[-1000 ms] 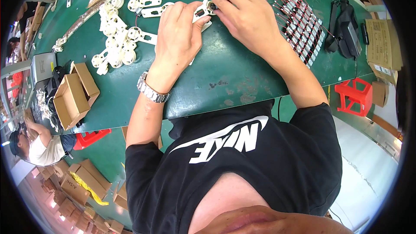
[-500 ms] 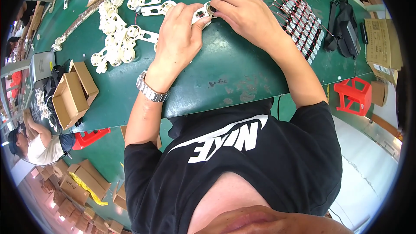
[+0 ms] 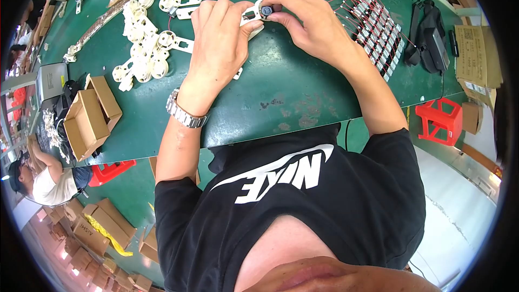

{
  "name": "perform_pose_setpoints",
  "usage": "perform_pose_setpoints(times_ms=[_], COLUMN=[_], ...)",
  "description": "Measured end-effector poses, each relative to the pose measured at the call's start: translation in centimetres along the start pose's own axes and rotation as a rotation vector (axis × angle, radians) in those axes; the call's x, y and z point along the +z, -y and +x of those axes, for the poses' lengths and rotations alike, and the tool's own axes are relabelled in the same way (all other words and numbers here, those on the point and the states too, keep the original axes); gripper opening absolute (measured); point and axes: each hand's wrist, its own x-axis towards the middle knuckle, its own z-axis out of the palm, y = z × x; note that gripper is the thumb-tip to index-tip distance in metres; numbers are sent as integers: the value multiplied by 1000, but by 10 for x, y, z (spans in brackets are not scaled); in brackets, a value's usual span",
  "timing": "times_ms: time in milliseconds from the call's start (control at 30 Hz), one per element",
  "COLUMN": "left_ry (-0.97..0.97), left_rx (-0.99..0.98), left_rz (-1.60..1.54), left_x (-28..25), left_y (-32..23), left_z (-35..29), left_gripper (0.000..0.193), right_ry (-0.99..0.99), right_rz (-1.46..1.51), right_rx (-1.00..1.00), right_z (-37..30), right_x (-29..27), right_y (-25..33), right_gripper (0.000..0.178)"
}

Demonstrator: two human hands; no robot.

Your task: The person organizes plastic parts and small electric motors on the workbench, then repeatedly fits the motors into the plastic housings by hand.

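My left hand (image 3: 220,40) is closed on a white plastic part (image 3: 250,16) with a ring end and a cut-out, above the far half of the green table. At the ring sits a small dark square-faced piece (image 3: 266,11). My right hand (image 3: 311,19) pinches this piece between thumb and fingers; whether it is fully inside the ring I cannot tell. Left of my left hand lies a heap of similar white plastic parts (image 3: 143,62), with a few others (image 3: 186,0) laid out beside it. A small piece of white plastic shows under my left hand's edge.
Rows of small silvery parts with red and black wires (image 3: 378,32) lie right of my right arm. Beyond them are a black strapped device (image 3: 432,38) and a cardboard box (image 3: 478,54). An open carton (image 3: 86,124) stands at left, near another seated person (image 3: 54,181). Red stools (image 3: 440,121) flank the table.
My left hand has shifted slightly left. My right fingers have spread a little, and the dark piece at the ring now shows more plainly.
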Motion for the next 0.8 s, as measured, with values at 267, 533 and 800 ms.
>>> perform_pose_setpoints(times_ms=[267,533,800], left_ry=[-43,-26,-25], left_rx=[74,127,153], left_rz=[27,72,52], left_x=[-5,-8,0], left_y=[5,1,-2], left_z=[2,2,1], left_gripper=[28,29,32], right_ry=[-22,182,67], right_rz=[537,901,924], right_rx=[326,660,742], right_z=[-8,1,-3], right_x=[17,0,7], right_y=[-23,-2,-2], right_gripper=[24,40,25])
